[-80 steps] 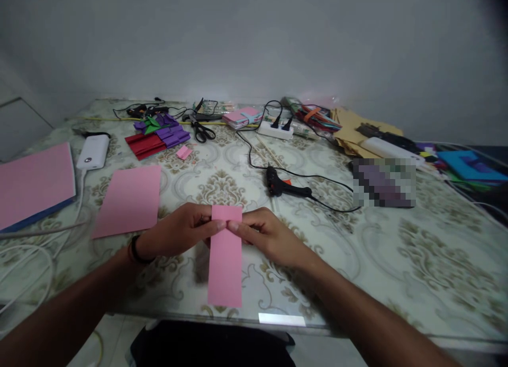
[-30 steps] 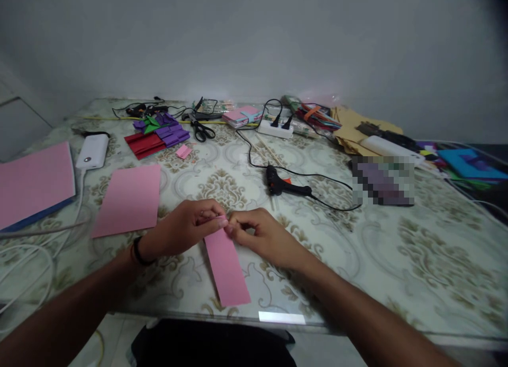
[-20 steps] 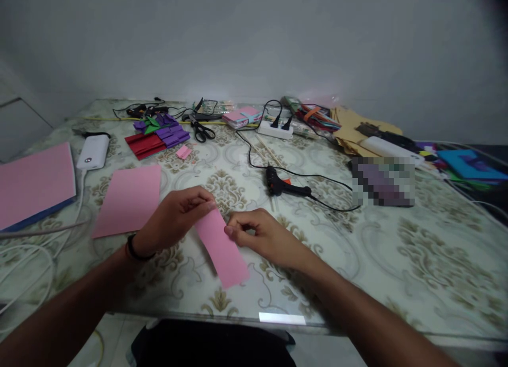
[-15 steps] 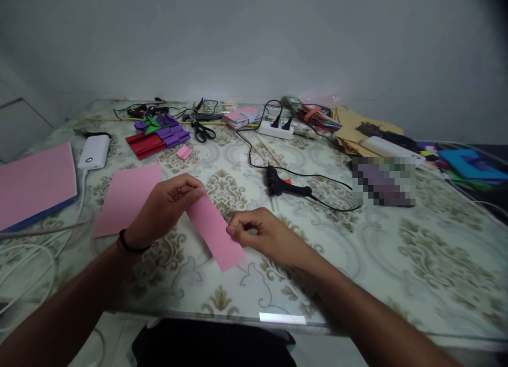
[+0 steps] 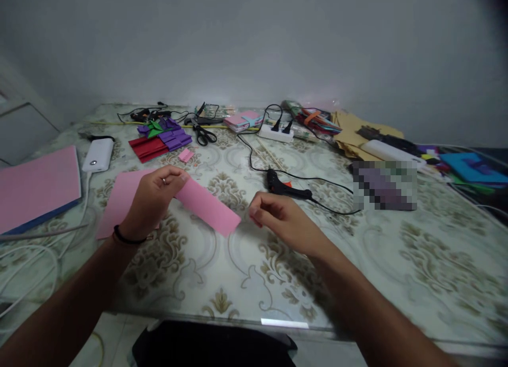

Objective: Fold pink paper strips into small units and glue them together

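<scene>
My left hand [image 5: 154, 196] pinches one end of a pink paper strip [image 5: 208, 205] between thumb and fingers. The strip slants down to the right above the table, its far end free. Just right of that end is my right hand [image 5: 281, 218], fingers curled in against the thumb, apart from the strip and with nothing visible in them. A larger pink paper sheet [image 5: 119, 200] lies flat, partly hidden under my left hand. Beyond my right hand a black glue gun [image 5: 288, 188] rests on its side.
Scissors [image 5: 204, 134], folded red paper [image 5: 147, 149], purple paper [image 5: 172, 136] and small pink scraps [image 5: 186, 155] lie toward the back. A white power strip [image 5: 275, 133] feeds black cords. At left are a white power bank [image 5: 98, 154] and a pink paper stack [image 5: 39, 187]. A blurred item [image 5: 383, 186] lies right.
My right hand has let go of the strip and moved a little right. The left hand has shifted left and up with the strip, whose free end has swung upward.
</scene>
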A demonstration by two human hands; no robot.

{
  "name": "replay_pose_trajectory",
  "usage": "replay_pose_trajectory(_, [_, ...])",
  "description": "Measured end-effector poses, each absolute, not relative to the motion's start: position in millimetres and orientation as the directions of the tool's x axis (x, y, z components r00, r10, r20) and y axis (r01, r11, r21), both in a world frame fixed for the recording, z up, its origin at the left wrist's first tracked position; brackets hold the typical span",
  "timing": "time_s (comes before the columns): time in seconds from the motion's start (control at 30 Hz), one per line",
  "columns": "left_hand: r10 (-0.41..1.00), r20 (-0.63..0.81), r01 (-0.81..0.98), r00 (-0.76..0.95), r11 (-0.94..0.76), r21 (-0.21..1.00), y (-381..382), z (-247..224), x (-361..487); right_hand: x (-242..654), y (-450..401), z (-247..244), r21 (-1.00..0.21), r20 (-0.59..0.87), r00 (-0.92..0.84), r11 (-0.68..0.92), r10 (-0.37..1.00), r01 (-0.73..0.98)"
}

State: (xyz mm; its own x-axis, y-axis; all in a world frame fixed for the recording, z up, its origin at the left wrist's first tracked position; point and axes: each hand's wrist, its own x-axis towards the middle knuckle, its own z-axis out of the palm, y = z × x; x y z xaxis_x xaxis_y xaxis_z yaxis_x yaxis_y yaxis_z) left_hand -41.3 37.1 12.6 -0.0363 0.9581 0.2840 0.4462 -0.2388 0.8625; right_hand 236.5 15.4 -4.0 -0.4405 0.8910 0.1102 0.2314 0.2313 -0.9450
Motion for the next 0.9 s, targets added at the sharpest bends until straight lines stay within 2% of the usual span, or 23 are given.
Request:
replay_pose_trajectory(0.07, [0.960, 0.271, 0.386, 0.072, -0.278, 0.880, 33, 12, -34, 232, 14, -6, -0.916, 0.219, -0.357, 0.317, 0.908, 0.246])
replay_pose_trajectory(0.13, [0.946, 0.273, 0.319, 0.173, -0.317, 0.893, 26, 11, -25, 225, 11, -9, -0.902, 0.285, -0.349, 0.373, 0.893, 0.216])
replay_pose_trajectory(0.3, [0.892, 0.277, 0.182, 0.357, -0.357, 0.916, 13, 6, -10, 212, 4, -12, -0.901, 0.333, -0.320, 0.399, 0.887, 0.169])
replay_pose_trajectory(0.53, [0.888, 0.268, 0.154, 0.373, -0.344, 0.926, 9, 5, -9, 212, -1, -7, -0.929, 0.283, -0.383, 0.350, 0.879, 0.118])
replay_pose_trajectory(0.9, [0.880, 0.211, 0.222, 0.427, -0.328, 0.918, 7, 3, -5, 212, -1, -7, -0.920, 0.252, -0.399, 0.346, 0.882, 0.185])
